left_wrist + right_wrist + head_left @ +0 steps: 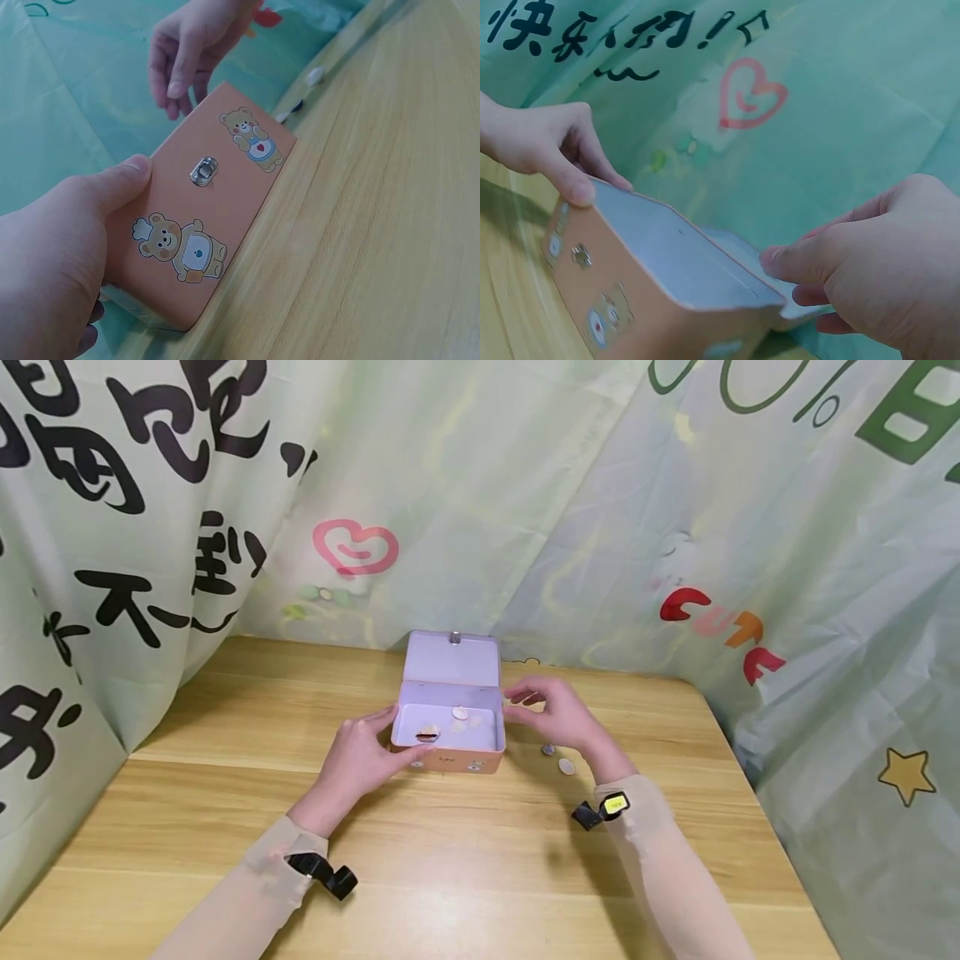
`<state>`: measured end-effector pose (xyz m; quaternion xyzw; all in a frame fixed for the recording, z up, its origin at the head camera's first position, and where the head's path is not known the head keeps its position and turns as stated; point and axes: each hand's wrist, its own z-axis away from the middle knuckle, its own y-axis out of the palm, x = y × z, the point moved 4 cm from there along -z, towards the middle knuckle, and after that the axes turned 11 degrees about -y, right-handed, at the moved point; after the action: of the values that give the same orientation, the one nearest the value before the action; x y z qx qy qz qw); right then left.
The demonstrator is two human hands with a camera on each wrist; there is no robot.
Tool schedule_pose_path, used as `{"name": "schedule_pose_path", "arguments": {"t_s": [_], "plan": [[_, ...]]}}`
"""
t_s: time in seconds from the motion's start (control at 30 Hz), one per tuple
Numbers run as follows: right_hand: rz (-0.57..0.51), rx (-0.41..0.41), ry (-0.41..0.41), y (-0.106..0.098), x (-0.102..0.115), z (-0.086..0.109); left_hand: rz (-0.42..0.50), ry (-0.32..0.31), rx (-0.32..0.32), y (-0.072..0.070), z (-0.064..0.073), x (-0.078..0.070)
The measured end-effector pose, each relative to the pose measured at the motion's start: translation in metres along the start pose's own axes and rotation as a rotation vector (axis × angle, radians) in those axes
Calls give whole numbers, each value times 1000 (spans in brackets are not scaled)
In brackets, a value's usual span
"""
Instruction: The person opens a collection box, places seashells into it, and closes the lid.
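Observation:
An orange tin box point(457, 762) with bear pictures and a metal clasp point(204, 171) stands on the table, its lilac-lined lid point(452, 660) swung up at the back. Thumb in front and fingers at the side, my left hand point(354, 758) grips the box's left end. My right hand point(557, 713) is at the box's right rim with loosely bent fingers, and nothing shows between them. Inside lie several small pale pieces point(460, 713) and a brown-and-white one point(427, 734) that looks like a shell.
Right of the box, a dark small piece point(548, 749) and a whitish one point(566, 766) lie on the wooden table point(465, 868). A printed curtain point(510, 502) hangs behind the table and along its sides.

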<state>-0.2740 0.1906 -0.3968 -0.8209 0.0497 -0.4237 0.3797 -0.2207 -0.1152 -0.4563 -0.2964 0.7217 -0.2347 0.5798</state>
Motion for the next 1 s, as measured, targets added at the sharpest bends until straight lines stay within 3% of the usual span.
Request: {"name": "schedule_pose_path", "arguments": {"t_s": [0.37,0.7,1.0], "plan": [[31,-20,80,-18,-24,28,-7,-18,11,-1,-1,0],[22,-23,183,-22,-53,51,-5,-7,5,0,-1,-1],[43,76,202,-15,-74,64,-4,-5,7,0,-1,0]]}}
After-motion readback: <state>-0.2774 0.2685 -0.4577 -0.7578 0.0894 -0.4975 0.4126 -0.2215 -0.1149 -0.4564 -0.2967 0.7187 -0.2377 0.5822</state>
